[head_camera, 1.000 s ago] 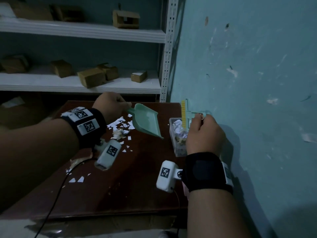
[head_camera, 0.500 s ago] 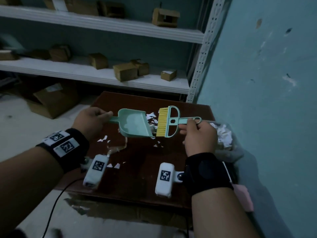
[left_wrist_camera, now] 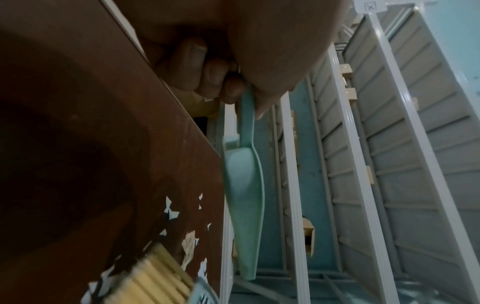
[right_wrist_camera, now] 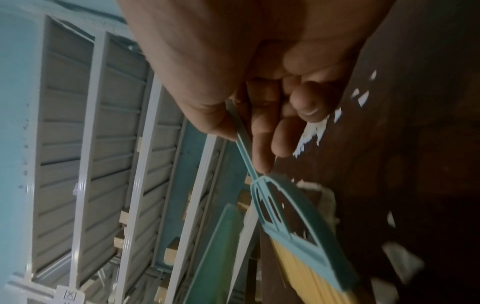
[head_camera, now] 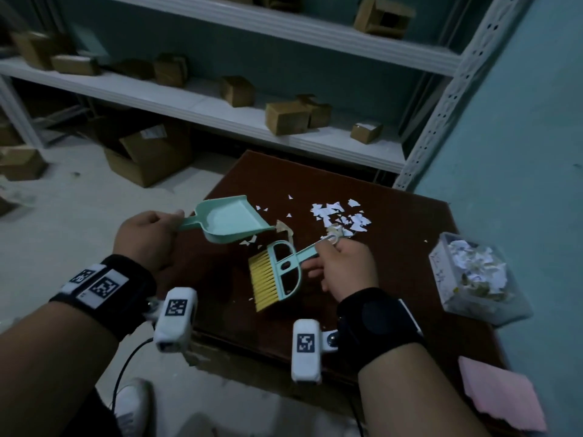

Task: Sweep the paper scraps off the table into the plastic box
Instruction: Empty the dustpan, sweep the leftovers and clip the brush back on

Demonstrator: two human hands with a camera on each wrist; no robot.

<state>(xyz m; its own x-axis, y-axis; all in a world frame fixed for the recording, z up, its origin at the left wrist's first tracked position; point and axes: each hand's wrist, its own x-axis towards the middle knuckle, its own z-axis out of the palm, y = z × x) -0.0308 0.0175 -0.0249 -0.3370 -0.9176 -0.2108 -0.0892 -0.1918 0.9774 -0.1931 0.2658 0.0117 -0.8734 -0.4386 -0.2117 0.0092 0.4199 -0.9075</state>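
My left hand [head_camera: 148, 234] grips the handle of a mint-green dustpan [head_camera: 232, 220], held over the left edge of the dark wooden table [head_camera: 410, 234]; the same dustpan [left_wrist_camera: 242, 205] hangs beside the table edge in the left wrist view. My right hand [head_camera: 344, 266] pinches the thin handle of a mint brush [head_camera: 277, 275] with yellow bristles, lying low over the table's front. In the right wrist view the brush [right_wrist_camera: 293, 222] points away from my fingers. White paper scraps [head_camera: 340, 216] lie heaped beyond my right hand. A clear plastic box [head_camera: 476, 279] full of crumpled paper stands at the table's right edge.
White metal shelving [head_camera: 284, 130] with small cardboard boxes stands behind the table. A teal wall [head_camera: 520, 137] borders the right side. Larger cartons [head_camera: 148, 152] sit on the floor at left. A pink pad [head_camera: 501, 392] lies on the near right corner.
The view has swung left and down. The brush has dropped from beside the dustpan's mouth to the table's front, bristles turned toward me. The dustpan has moved left toward the table's edge.
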